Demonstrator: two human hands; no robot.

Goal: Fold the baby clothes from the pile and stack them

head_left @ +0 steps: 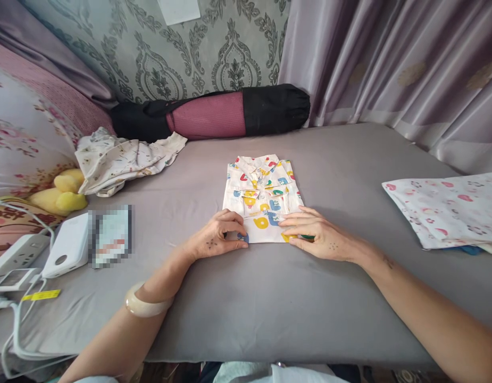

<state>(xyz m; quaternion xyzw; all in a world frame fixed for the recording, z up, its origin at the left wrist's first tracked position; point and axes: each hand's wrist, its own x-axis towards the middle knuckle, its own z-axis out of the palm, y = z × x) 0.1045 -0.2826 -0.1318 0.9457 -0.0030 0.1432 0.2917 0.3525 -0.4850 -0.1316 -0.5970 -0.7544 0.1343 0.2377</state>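
Observation:
A folded child's shirt (264, 205) lies on the grey sheet in front of me, white with colourful printed shapes, its collar pointing away. My left hand (224, 234) is at the shirt's near left corner, with curled fingers and thumb closed on the edge. At the near right corner, my right hand (319, 231) grips the edge between thumb and index finger, while its other fingers stretch over the cloth. What lies under the fingertips is partly hidden.
A rolled pink and black bag (206, 114) lies along the wall. Crumpled white cloth (126, 159) and a yellow plush toy (64, 194) sit to the left. Nearer are a white power bank (68, 244) and a power strip (16, 260) with cables. Folded printed cloth (449, 207) lies right.

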